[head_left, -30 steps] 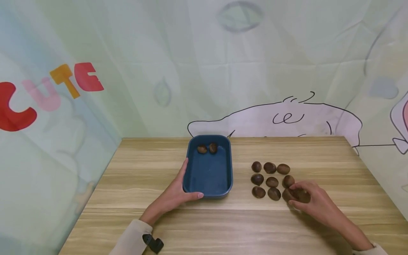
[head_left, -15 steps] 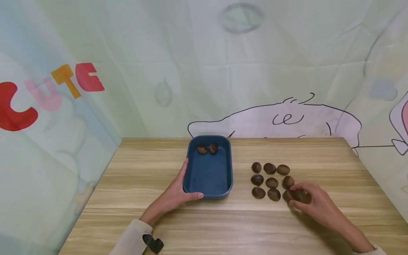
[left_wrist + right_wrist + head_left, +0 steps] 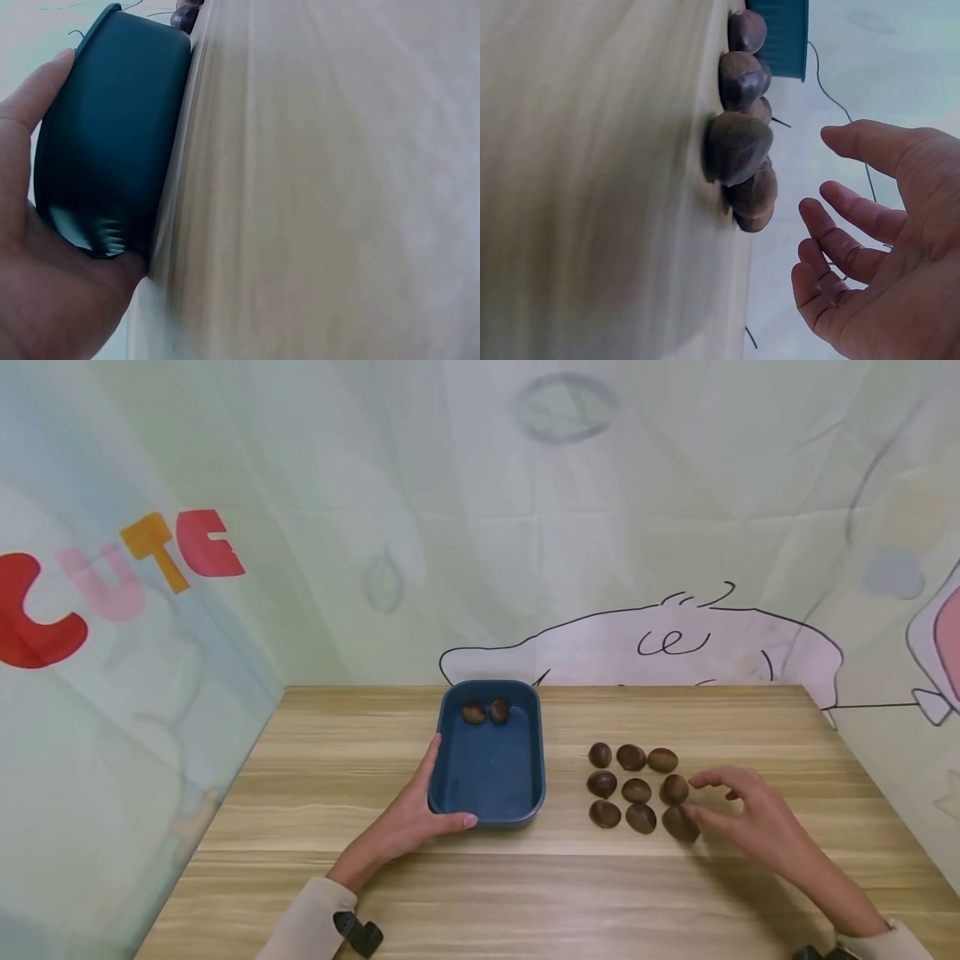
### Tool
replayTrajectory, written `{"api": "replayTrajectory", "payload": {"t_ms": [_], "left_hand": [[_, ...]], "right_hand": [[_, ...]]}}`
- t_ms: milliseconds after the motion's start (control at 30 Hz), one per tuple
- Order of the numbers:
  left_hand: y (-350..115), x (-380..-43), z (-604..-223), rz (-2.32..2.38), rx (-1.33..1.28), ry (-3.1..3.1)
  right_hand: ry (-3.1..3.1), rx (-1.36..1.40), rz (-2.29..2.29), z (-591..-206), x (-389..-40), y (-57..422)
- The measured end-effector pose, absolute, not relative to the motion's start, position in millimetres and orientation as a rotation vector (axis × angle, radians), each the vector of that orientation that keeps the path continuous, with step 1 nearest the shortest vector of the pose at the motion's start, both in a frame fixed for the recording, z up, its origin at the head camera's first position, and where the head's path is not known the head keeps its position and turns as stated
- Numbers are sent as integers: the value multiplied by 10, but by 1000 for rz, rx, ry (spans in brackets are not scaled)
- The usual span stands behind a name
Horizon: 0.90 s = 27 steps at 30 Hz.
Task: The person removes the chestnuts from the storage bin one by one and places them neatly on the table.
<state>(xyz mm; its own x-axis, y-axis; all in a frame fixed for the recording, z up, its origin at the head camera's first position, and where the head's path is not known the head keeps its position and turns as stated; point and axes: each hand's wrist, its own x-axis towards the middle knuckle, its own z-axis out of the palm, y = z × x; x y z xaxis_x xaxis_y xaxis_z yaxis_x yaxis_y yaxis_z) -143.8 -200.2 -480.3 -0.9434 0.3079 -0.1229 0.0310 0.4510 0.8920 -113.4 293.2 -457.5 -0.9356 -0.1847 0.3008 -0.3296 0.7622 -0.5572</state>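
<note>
A dark blue rectangular container (image 3: pixel 491 768) stands on the table with two chestnuts (image 3: pixel 486 712) at its far end. My left hand (image 3: pixel 405 814) holds its near left corner, thumb along the near side and fingers along the left wall; the left wrist view shows the container's outer wall (image 3: pixel 120 112) against the palm. Right of the container, loose chestnuts (image 3: pixel 636 791) lie in three rows of three. Just right of the nearest right chestnut (image 3: pixel 680 823) is my right hand (image 3: pixel 757 822), thumb and fingers apart, holding nothing. In the right wrist view that hand (image 3: pixel 885 232) appears apart from the chestnuts (image 3: pixel 739 150).
The wooden table (image 3: pixel 517 902) ends at the back against a printed curtain (image 3: pixel 337 527) with cartoon drawings and letters. A black strap device (image 3: pixel 358 933) sits at the left sleeve.
My right thumb and fingers have parted from the near right chestnut, and the hand has drawn back slightly to the right. That chestnut now shows more fully. The left hand and container stay put.
</note>
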Motion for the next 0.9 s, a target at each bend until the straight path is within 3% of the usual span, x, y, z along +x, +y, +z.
{"api": "replayTrajectory", "payload": {"t_ms": [900], "left_hand": [[-2005, -1440, -4807, 1492, 313, 2442]], "right_hand": [[-2740, 627, 1005, -4266, -1616, 2348]]}}
